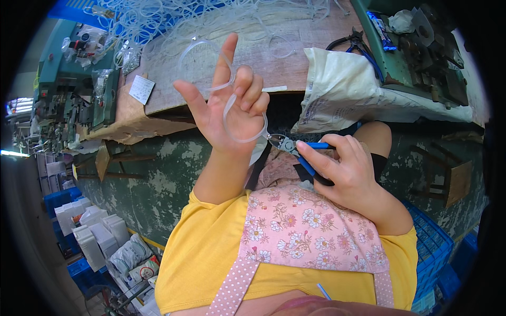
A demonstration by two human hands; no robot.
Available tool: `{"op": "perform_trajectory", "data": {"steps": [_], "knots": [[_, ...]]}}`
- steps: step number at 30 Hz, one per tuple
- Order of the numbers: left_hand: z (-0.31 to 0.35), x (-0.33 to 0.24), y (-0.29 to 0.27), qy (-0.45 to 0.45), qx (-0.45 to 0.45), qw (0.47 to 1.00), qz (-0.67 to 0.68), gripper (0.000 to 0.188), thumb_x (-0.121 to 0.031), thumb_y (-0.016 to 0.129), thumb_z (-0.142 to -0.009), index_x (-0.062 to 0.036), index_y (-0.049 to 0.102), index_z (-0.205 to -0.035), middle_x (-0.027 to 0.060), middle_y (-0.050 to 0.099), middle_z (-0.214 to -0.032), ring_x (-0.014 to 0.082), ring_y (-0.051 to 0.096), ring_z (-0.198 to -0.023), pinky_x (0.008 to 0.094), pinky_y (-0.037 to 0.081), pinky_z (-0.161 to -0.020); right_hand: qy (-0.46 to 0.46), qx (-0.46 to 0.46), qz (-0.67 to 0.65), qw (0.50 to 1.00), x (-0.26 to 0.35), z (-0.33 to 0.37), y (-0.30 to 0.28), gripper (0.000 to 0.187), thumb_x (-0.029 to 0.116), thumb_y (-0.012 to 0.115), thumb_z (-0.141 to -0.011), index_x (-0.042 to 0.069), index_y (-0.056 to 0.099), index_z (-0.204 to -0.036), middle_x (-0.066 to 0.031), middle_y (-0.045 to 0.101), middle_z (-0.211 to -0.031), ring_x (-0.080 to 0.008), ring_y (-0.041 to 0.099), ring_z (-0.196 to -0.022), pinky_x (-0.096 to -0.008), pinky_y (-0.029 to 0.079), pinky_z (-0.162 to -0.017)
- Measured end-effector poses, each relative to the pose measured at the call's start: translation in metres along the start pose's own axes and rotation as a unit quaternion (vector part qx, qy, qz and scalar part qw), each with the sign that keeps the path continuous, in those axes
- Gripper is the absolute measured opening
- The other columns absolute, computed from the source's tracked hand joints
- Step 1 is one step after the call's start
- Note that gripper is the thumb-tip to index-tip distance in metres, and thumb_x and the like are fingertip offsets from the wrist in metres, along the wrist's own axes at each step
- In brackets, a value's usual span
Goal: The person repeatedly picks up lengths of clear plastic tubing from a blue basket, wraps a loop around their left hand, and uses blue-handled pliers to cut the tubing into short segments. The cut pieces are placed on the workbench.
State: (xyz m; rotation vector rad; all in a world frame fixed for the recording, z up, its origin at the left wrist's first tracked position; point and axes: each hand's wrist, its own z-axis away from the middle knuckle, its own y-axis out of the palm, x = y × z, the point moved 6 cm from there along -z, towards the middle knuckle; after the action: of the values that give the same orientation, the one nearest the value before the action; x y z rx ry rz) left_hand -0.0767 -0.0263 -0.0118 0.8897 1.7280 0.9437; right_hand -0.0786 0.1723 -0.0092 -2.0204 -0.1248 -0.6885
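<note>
My left hand is raised palm up above the bench's front edge, thumb and index finger stretched out. Its other fingers curl over a clear plastic tube that loops across the palm; another loop of tube rises past the index finger. My right hand grips blue-handled pliers in front of my apron. The jaws of the pliers meet a small fitting at the edge of the lower loop, just right of my left palm. Whether they bite on it is too small to tell.
Tangled clear tubes heap up at the back of the wooden bench. Another pair of pliers lies near a white sack hanging over the edge. Green machines flank both sides. A blue crate stands right of me.
</note>
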Motion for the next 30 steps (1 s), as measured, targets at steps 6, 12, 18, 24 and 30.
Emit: {"op": "perform_trajectory", "data": {"steps": [6,12,18,24,30], "knots": [[-0.003,0.01,-0.003,-0.05,-0.012,0.996,0.073,0.094,-0.072,0.046,-0.087,-0.0115,0.019,-0.153,0.001,0.038,-0.078,0.0127,0.03,-0.066,0.0254,0.029,-0.057,-0.053,-0.015,0.063,0.997,-0.008,-0.003,0.0,0.069,0.007,0.075,-0.063,0.024,0.062,-0.128,-0.0095,0.051,-0.099,-0.0271,0.052,-0.08,-0.0353,0.045,-0.068],[-0.012,0.023,-0.003,-0.176,0.011,0.98,0.094,0.093,-0.069,0.047,-0.089,-0.0104,0.016,-0.154,0.0012,0.036,-0.078,0.0134,0.03,-0.067,0.0257,0.028,-0.057,-0.029,0.039,-0.031,0.998,-0.023,-0.005,-0.01,0.064,0.007,0.076,-0.068,0.022,0.062,-0.128,-0.0099,0.054,-0.102,-0.0256,0.057,-0.086,-0.0348,0.049,-0.073],[-0.013,0.027,-0.004,-0.192,0.014,0.977,0.089,0.093,-0.072,0.042,-0.088,-0.0114,0.018,-0.154,0.0016,0.036,-0.078,0.0131,0.03,-0.066,0.0257,0.028,-0.057,0.035,-0.026,-0.115,0.992,-0.021,-0.007,-0.023,0.066,0.007,0.076,-0.063,0.019,0.063,-0.127,-0.0108,0.054,-0.106,-0.0278,0.056,-0.09,-0.0361,0.047,-0.075],[-0.015,0.036,0.002,-0.239,0.059,0.963,0.113,0.098,-0.073,0.043,-0.088,-0.0058,0.015,-0.153,0.0062,0.046,-0.089,0.0172,0.042,-0.077,0.0278,0.038,-0.065,-0.04,0.045,-0.034,0.998,-0.01,-0.007,-0.018,0.068,0.008,0.078,-0.061,0.016,0.063,-0.126,-0.0125,0.053,-0.106,-0.0275,0.054,-0.088,-0.0348,0.045,-0.073],[-0.006,0.001,-0.027,0.171,-0.034,0.917,-0.359,0.105,-0.078,0.041,-0.084,-0.0031,0.012,-0.153,0.0208,0.039,-0.143,0.0335,0.037,-0.134,0.0456,0.024,-0.112,0.014,0.128,-0.353,0.927,-0.02,-0.004,-0.012,0.071,0.008,0.071,-0.069,0.012,0.054,-0.138,-0.0092,0.056,-0.103,-0.0167,0.056,-0.078,-0.0275,0.047,-0.068]]}}
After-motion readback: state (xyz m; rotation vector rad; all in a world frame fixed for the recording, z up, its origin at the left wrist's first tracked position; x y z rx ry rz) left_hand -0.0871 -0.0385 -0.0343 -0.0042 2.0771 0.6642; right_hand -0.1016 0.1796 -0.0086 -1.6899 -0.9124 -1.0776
